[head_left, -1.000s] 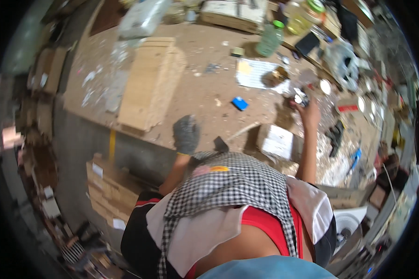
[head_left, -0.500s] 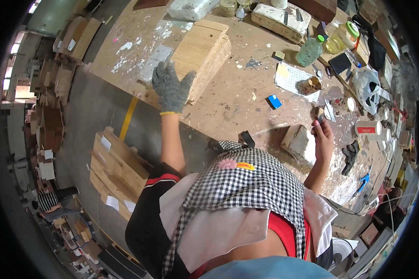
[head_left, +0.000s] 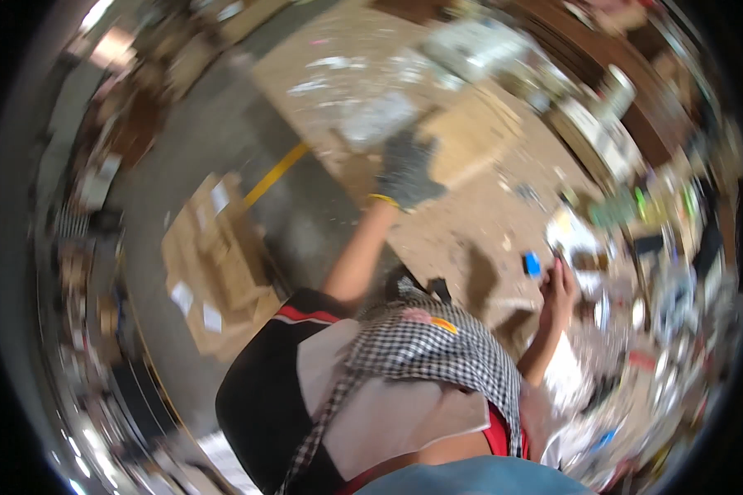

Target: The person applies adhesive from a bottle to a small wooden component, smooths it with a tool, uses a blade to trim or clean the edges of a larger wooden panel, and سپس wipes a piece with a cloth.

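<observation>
My left hand (head_left: 410, 167) wears a grey work glove with a yellow cuff. Its fingers are spread, and it rests against the near left end of a stack of light wooden boards (head_left: 475, 136) on the workbench (head_left: 437, 239). Bare and raised over the bench, my right hand (head_left: 560, 289) has thumb and fingers pinched together around something small and dark that blur keeps me from making out. Close to its left lies a small blue box (head_left: 532, 264). A white sheet of paper (head_left: 571, 231) lies just beyond the fingers.
Past the boards is a plastic-wrapped white package (head_left: 475, 48). A green-tinted bottle (head_left: 612, 212) and a long whitish block (head_left: 594, 140) stand farther right. Cups and a plastic bag (head_left: 675, 293) crowd the bench's right side. Brown boards (head_left: 215, 272) with white papers stand on the floor at left.
The whole view has swung and blurred, shifting bench and boards rightward. My left hand stays at the boards. My right hand is now nearer the blue box and paper, still pinched.
</observation>
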